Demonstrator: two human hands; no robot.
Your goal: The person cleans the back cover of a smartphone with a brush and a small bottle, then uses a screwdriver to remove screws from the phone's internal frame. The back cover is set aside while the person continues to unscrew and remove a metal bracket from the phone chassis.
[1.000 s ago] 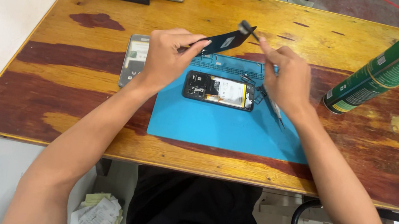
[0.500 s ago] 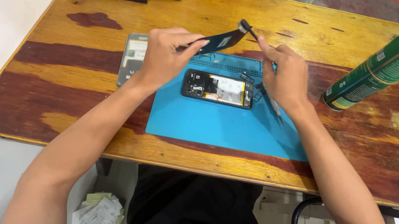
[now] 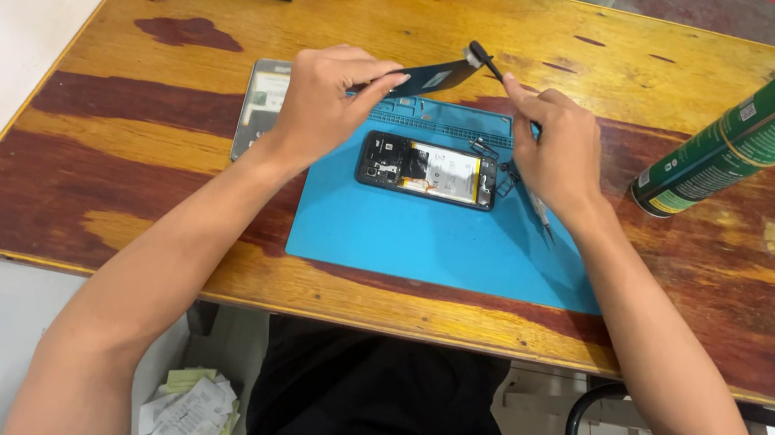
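Here, just above centre of the frame, I have my left hand (image 3: 323,102) pinching a thin dark circuit board (image 3: 432,77) by its near end, raised above the blue mat (image 3: 424,243). My right hand (image 3: 554,150) is closed on a slim brush (image 3: 483,59) whose tip touches the board's far end. I judge the board light, stiff and fragile, best gripped by its edges. The opened phone (image 3: 428,170) lies on the mat below.
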